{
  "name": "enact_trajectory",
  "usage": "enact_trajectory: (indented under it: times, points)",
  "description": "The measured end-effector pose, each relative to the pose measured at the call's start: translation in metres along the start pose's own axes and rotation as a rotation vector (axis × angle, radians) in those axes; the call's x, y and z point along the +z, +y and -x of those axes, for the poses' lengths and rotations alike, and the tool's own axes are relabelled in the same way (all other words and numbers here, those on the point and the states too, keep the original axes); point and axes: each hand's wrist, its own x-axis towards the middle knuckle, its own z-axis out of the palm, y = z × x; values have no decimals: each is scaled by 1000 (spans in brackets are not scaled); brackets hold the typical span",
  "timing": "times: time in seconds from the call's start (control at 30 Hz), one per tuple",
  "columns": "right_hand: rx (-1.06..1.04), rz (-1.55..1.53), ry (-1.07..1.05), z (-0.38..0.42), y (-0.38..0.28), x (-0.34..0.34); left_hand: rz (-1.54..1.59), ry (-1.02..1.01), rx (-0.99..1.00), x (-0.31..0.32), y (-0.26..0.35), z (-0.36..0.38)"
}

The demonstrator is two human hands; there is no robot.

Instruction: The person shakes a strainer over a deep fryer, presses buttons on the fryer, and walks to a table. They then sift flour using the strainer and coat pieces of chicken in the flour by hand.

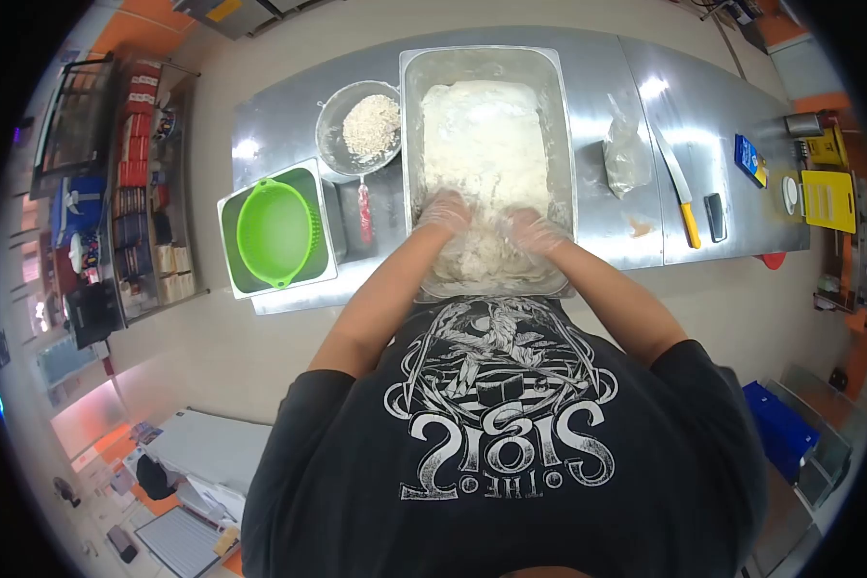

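A deep metal pan (564, 144) holds a large mass of pale, floury dough (486, 125), smooth at the far end and lumpy near me. My left hand (445, 212), in a clear plastic glove, is closed at the dough's left side, its fingertips sunk in. Opposite it, my right hand (535, 231), gloved the same way, has its fingers curled into the dough at the right. Flour coats both gloves, and the fingertips are partly hidden. Between the hands the dough is broken and rough.
Left of the pan stand a metal strainer (326, 135) with pale flakes and a green basket (249, 231) inside a steel container (326, 265). To the right lie a plastic bag (626, 159), a yellow-handled knife (679, 188), a dark scraper-like piece (715, 217) and a blue packet (749, 159).
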Motion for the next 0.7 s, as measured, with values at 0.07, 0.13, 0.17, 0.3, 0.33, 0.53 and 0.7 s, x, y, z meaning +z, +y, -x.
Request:
enact_trajectory:
  times: [0.07, 0.13, 0.17, 0.3, 0.33, 0.53, 0.7]
  points:
    - [-20, 562, 40, -25, 59, 40, -69, -182, -3, -4, 6, 9]
    - [-172, 482, 36, -45, 121, 83, -82, -318, -20, 5, 9, 14]
    - [-87, 353, 58, -51, 122, 94, -59, -316, 30, 12, 7, 26]
    - [465, -273, 164, -58, 61, 104, 233, -243, -215, 55, -3, 33]
    - [518, -329, 173, -61, 51, 107, 359, -208, -391, 61, -2, 31]
    - [678, -486, 275, -66, 29, 114, 1093, -83, -721, 11, 45, 56]
    - [529, -406, 320, -6, -14, 34, 578, -90, -200, 33, 15, 10]
